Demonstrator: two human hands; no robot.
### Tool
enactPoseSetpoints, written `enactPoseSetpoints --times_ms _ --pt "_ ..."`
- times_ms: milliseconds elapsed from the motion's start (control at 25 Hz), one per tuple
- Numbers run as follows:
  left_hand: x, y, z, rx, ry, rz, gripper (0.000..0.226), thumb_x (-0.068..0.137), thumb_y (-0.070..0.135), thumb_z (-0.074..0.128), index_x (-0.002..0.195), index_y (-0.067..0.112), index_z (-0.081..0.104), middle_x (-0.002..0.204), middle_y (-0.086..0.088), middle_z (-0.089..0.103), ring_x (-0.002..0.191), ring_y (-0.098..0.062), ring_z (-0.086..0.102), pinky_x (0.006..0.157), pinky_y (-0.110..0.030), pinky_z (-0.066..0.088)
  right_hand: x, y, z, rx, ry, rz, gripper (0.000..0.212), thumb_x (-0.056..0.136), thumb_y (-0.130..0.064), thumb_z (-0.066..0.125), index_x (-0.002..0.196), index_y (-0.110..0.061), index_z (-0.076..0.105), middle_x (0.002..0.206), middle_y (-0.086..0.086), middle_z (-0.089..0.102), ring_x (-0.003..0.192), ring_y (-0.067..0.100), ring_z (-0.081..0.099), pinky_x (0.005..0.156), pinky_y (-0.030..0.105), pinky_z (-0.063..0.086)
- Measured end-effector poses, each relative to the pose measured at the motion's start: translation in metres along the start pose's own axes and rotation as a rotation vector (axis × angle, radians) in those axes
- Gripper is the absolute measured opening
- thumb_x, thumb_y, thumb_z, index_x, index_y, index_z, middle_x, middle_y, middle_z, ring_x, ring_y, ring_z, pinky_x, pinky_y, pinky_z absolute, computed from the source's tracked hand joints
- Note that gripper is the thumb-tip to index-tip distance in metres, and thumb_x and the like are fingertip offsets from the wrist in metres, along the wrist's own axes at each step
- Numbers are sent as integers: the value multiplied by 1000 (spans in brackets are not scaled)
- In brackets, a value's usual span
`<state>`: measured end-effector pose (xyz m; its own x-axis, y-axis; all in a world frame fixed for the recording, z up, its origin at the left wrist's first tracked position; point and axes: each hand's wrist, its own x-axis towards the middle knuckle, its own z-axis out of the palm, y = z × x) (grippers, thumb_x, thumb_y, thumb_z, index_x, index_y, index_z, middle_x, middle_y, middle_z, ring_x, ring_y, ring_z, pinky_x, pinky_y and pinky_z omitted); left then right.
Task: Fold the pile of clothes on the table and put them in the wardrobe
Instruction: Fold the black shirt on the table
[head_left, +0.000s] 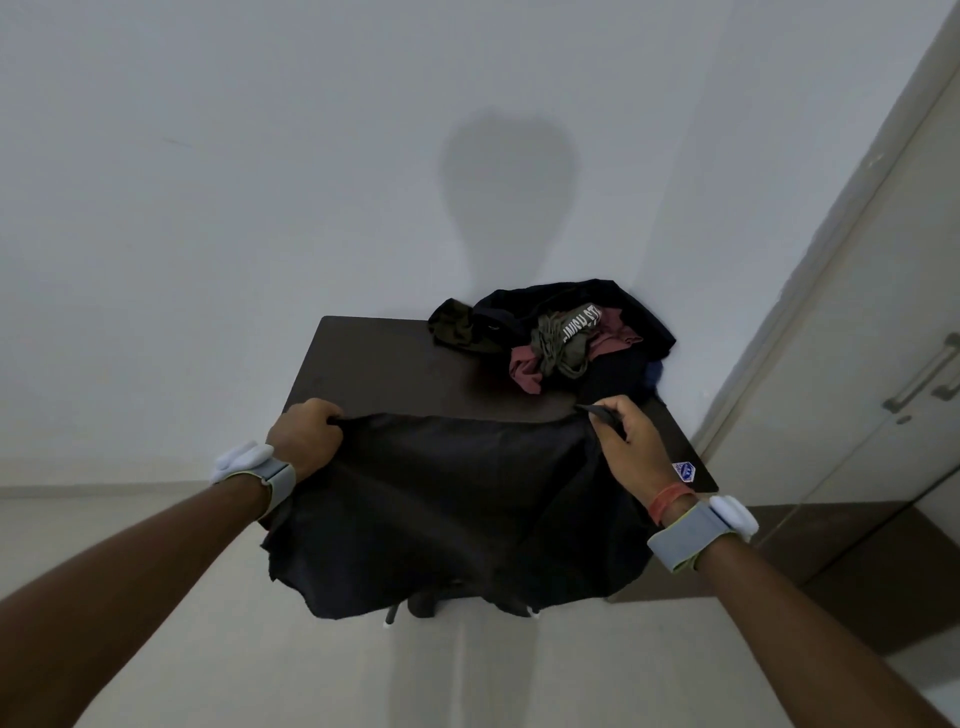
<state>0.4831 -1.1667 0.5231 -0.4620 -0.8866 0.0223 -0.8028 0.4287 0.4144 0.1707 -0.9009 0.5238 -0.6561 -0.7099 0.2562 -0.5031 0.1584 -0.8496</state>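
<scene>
The wardrobe (852, 332) is standing at the right with its doors shut, so whatever is sitting inside is hidden. The left hand (306, 441) is gripping one upper corner of a black garment (457, 509), its fingers curling tight round the bunched cloth. The right hand (631, 441) is pinching the opposite corner between thumb and fingertips, with the other fingers bending loosely. Both hands are holding the cloth stretched wide above the near part of the dark tabletop (374, 364). The garment is hanging down in front of the near edge, its lower hem sagging unevenly. The pile of clothes (561, 338) is lying crumpled on the tabletop's far right corner, showing olive, maroon and black pieces tangling together.
</scene>
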Motion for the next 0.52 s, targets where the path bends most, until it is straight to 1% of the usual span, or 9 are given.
enactPoseSetpoints --times_ms 40,120,160,240,280,320,360,440,520 --pt "-1 -1 1 22 20 0 33 88 11 56 116 18 72 119 -15 68 107 -38 63 87 -38 50 -2 0 2 19 -51 -20 6 95 -23 69 95 -19 64 89 1 67 85 13 63 76 20 49" --pt "-2 -1 1 49 44 3 32 89 12 56 117 17 71 119 -16 68 107 -39 63 87 -38 50 -6 -1 3 8 -224 -47 19 84 -35 81 90 -23 68 89 -2 69 85 8 65 79 21 50" --pt "-3 -3 0 62 42 1 32 90 11 56 117 16 71 119 -17 67 108 -39 63 88 -38 49 -7 1 3 -72 -346 -57 24 79 -41 85 87 -25 69 87 -4 69 85 7 66 79 22 51" --pt "-2 -8 -2 87 12 -19 34 90 11 56 120 17 70 122 -16 66 111 -37 62 90 -37 48 -8 9 2 -372 -580 -87 22 79 -47 82 74 -33 65 75 -6 66 75 7 64 72 29 49" --pt "-3 -11 -2 113 -22 -20 34 90 12 55 120 19 70 124 -15 66 112 -35 62 90 -36 48 -7 16 3 -503 -624 -80 25 82 -44 79 66 -35 61 69 -7 62 70 7 62 67 31 46" --pt "-5 -13 -1 153 -65 -13 34 90 14 55 121 20 69 125 -13 66 112 -33 62 89 -35 47 -7 24 5 -569 -615 -47 30 85 -39 77 61 -35 58 65 -7 60 68 8 61 66 31 44" --pt "-8 -15 1 215 -106 -3 34 91 17 54 122 21 67 126 -12 65 113 -32 61 89 -34 47 -6 31 7 -577 -579 -3 34 86 -36 75 59 -33 56 64 -7 59 68 10 61 66 30 43" --pt "-14 -12 4 380 -195 21 32 95 23 49 125 18 62 127 -11 62 115 -30 61 91 -33 46 -4 42 11 -602 -500 77 30 87 -31 73 62 -31 57 68 -7 61 72 18 64 67 30 45" --pt "-17 -10 5 522 -270 52 31 99 26 44 124 14 56 128 -11 61 116 -30 61 93 -33 47 -1 47 12 -636 -456 143 23 86 -29 70 66 -27 60 73 -2 65 76 24 65 68 32 49"
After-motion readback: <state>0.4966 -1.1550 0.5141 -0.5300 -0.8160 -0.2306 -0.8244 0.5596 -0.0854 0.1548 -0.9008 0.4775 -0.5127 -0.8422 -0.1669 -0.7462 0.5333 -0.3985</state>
